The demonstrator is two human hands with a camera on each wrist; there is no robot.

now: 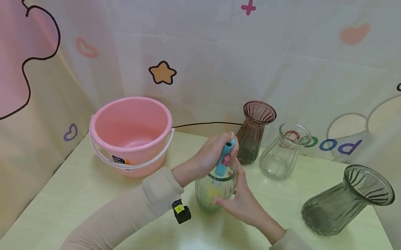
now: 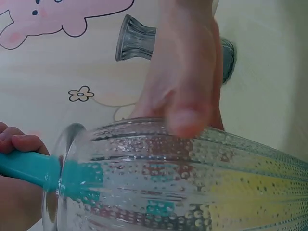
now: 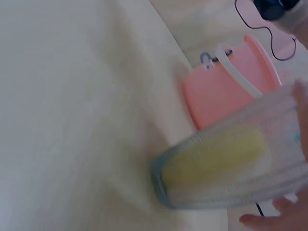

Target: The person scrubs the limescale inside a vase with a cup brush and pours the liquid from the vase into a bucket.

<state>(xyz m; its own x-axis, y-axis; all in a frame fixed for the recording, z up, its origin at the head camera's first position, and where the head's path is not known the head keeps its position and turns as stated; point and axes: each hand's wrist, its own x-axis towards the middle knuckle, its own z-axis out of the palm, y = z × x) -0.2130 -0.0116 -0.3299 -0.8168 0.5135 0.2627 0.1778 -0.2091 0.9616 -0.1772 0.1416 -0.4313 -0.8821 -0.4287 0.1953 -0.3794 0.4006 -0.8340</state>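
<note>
My left hand point(image 1: 211, 154) grips the teal handle of a sponge brush point(image 1: 221, 168), which points down into a clear ribbed glass vase point(image 1: 201, 191). Through the dotted glass, the brush's yellow sponge head point(image 2: 257, 192) shows low inside the vase. My right hand point(image 1: 247, 203) holds the vase from the right side, thumb across its front. In the right wrist view, the vase base point(image 3: 161, 185) is blurred close to the table, and part of the right hand point(image 3: 284, 216) shows at the edge.
A pink bucket point(image 1: 125, 142) with a white handle stands left on the pale table point(image 1: 69, 209). Behind my hands are a reddish-brown vase point(image 1: 250, 138) and a clear vase point(image 1: 278, 159). A grey-green vase point(image 1: 339, 204) stands at right. A printed curtain point(image 1: 213, 37) hangs behind.
</note>
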